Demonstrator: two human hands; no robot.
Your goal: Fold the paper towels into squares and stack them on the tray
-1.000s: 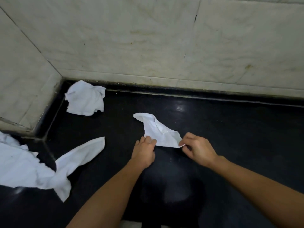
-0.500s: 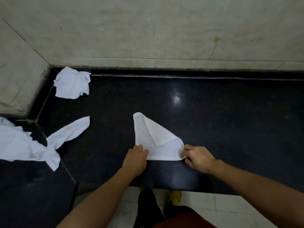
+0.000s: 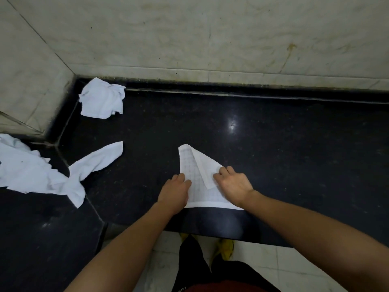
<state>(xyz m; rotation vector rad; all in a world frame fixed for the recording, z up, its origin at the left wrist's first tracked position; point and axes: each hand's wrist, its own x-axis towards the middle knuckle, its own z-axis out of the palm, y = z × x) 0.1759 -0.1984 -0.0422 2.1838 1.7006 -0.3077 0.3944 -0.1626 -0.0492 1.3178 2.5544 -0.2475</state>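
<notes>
A white paper towel (image 3: 194,175) lies flat on the black counter (image 3: 284,161), near its front edge. Its right side is folded over into a diagonal flap, so it reads as a triangle. My left hand (image 3: 174,191) holds the towel's left edge with curled fingers. My right hand (image 3: 232,184) presses down on the flap and covers the right corner. No tray is in view.
A crumpled towel (image 3: 102,101) sits in the back left corner by the marble wall (image 3: 210,39). A long twisted towel (image 3: 94,161) joins a rumpled heap (image 3: 21,167) at the left. The counter's front edge (image 3: 231,230) runs just below my hands; floor tiles and yellow shoes (image 3: 226,247) show beneath.
The towel went from lifted and pinched at its corners to lying spread on the counter. My right hand moved from the lower right corner up onto the flap. The camera tilted down.
</notes>
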